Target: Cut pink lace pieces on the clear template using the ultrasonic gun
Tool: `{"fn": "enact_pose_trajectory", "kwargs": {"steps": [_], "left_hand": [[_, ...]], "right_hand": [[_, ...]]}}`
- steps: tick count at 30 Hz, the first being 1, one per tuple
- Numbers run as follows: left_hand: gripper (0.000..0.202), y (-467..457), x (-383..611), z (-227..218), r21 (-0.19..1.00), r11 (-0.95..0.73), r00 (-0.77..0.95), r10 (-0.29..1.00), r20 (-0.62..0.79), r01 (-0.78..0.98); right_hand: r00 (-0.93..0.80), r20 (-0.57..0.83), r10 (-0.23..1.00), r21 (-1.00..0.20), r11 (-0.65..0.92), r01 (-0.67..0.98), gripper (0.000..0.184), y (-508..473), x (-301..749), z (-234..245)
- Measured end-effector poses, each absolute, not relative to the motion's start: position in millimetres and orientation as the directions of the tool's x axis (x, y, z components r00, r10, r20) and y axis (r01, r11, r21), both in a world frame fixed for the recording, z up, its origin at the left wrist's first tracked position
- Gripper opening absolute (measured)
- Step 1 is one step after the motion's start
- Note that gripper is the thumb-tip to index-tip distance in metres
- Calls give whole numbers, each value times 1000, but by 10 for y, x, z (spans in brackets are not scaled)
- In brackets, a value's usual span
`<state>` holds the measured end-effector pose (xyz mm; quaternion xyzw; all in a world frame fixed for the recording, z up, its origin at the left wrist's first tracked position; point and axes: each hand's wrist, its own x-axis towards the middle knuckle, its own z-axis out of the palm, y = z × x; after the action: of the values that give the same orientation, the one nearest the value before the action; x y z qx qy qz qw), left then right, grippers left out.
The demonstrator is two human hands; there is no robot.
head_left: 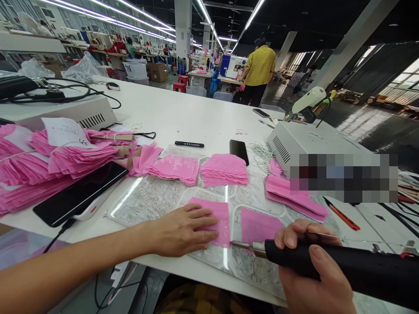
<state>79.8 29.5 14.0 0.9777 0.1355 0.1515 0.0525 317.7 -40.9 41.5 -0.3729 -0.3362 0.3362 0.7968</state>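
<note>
My left hand lies flat, fingers spread, on a pink fabric piece over a clear plastic template. A thick black hand-held tool with a pointed metal tip is in my right hand, fingers wrapped round its body. Its tip is at the right edge of the fabric under my left hand; I cannot tell whether it touches. Another pink piece lies just beyond the tool. Farther back sit two small stacks of pink pieces, a left stack and a right stack.
Bundled pink fabric and a large black phone are at left. A black marker, a smaller phone and tangled thread lie farther back. At right are folded pink strips, an orange cutter and a grey machine box.
</note>
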Motion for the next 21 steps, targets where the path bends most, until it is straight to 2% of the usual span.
{"fn": "enact_pose_trajectory", "kwargs": {"steps": [14,17,21], "left_hand": [[33,281,813,131,101,-964,918,264,295,245],[34,263,773,177,158,-952,912,297,284,261],[34,256,556,250,273,-900,866,412,283,339]], "right_hand": [[498,348,795,-823,513,-244,7,-422,3168,416],[503,348,791,-830,509,-227,8,-427,3156,445],[507,309,805,-845,477,-241,13,-445,3224,404]]}}
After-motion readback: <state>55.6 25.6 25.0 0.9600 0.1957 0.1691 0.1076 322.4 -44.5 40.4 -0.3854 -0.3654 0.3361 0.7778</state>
